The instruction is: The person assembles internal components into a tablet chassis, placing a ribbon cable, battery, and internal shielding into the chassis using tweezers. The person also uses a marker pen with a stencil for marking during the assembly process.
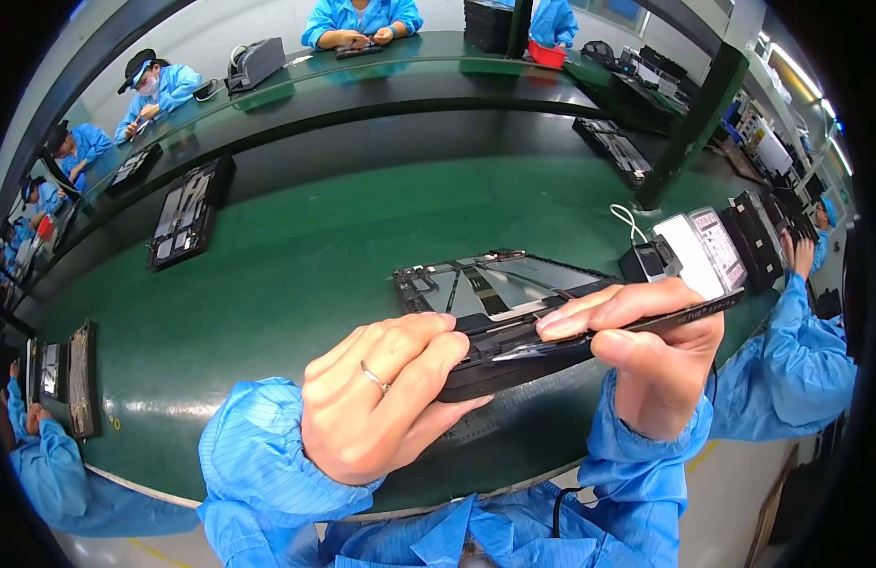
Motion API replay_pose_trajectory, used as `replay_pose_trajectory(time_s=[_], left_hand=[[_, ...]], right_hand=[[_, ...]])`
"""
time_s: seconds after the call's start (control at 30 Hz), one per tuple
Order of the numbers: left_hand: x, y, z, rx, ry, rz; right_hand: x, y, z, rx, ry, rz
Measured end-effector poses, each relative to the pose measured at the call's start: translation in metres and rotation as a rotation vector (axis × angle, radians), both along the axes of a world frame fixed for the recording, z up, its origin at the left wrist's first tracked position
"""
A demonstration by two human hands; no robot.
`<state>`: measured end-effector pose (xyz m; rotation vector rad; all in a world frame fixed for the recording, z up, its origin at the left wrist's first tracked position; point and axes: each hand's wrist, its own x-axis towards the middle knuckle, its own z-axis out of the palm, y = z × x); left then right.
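Two hands meet over the near edge of the green desk (296, 284). Fingers of the left hand (381, 398), one wearing a ring, curl together and clamp the near left corner of an open tablet chassis (500, 303), thumb underneath, wrist bent, blue sleeve rising from the lower edge. Right hand (646, 355) pinches a thin black tool (679, 317) between thumb and forefinger, fingers closed on it; the tool's long axis runs left to right, its tip lying at the chassis's near edge. Held tilted above the desk, the chassis has its long axis running left to right and its open inside facing up.
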<state>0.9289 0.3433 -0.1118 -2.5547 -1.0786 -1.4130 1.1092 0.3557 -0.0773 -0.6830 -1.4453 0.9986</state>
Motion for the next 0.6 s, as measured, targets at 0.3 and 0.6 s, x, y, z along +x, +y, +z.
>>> replay_pose_trajectory(time_s=[0.3,0.6], left_hand=[[0.0054,0.0024,-0.0018,0.01,-0.03,-0.004],[0.0056,0.002,-0.0001,0.013,-0.01,0.022]], right_hand=[[0.0055,0.0035,-0.0012,0.009,0.002,-0.025],[0.0036,0.0053,0.0005,0.018,0.004,-0.017]])
